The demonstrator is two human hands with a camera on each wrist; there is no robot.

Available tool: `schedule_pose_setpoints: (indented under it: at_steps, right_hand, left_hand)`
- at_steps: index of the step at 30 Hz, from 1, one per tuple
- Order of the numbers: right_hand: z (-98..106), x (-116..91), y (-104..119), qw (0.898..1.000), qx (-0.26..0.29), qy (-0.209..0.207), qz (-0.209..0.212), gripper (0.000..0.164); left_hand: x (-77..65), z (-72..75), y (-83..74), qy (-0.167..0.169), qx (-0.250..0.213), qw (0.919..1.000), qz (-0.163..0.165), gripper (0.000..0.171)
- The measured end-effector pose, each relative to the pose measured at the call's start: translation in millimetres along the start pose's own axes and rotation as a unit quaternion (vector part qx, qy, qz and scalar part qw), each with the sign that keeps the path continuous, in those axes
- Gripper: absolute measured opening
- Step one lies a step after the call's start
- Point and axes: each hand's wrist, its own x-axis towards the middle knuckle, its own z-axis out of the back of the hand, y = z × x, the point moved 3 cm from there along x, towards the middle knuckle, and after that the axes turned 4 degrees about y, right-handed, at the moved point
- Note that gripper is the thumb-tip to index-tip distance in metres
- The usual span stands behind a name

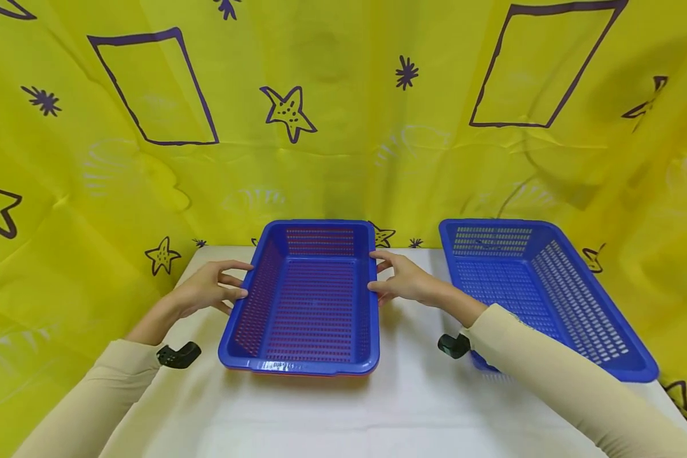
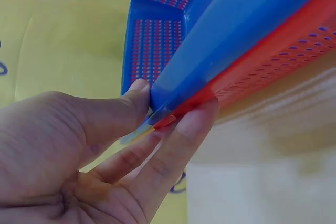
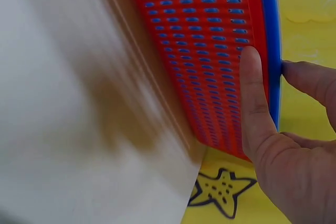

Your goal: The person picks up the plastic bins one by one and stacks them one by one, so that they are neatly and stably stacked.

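A blue perforated plastic basket (image 1: 298,367) sits nested in a red perforated basket (image 3: 257,19), whose edge shows just under the blue rim. At the stack's left side, my left hand (image 1: 205,287) pinches both rims, thumb on the blue one and fingers under the red one. Opposite it, my right hand (image 1: 405,278) grips the right side. In the right wrist view one digit lies along the red wall and another touches the blue rim. Nothing lies inside the blue basket. Whether the stack's bottom touches the table cannot be told.
Another blue basket (image 1: 635,356) stands at the table's right side, partly behind my right sleeve. White cloth covers the table (image 1: 320,420). A yellow curtain (image 1: 343,165) with starfish drawings hangs directly behind the baskets. Dark wrist devices (image 1: 179,355) show at both cuffs.
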Motion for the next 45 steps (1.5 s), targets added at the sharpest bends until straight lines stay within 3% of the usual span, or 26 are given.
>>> schedule_pose_setpoints:
  at_steps: [8, 27, 45]
  right_hand:
    - [19, -18, -8, 1.0, -0.016, -0.006, -0.007, 0.078]
    - [66, -64, -12, 0.996, -0.078, 0.003, -0.042, 0.083]
    - [73, -66, -13, 0.995, -0.084, 0.009, -0.044, 0.081]
  left_hand:
    - [11.8, -21.8, -8.9, -0.011, -0.004, 0.9999, 0.007, 0.06]
    - [41.3, -73.4, -32.3, -0.009, -0.046, 0.9988, -0.013, 0.061]
    - [45.8, -78.6, -32.6, -0.015, -0.053, 0.9984, -0.016, 0.06]
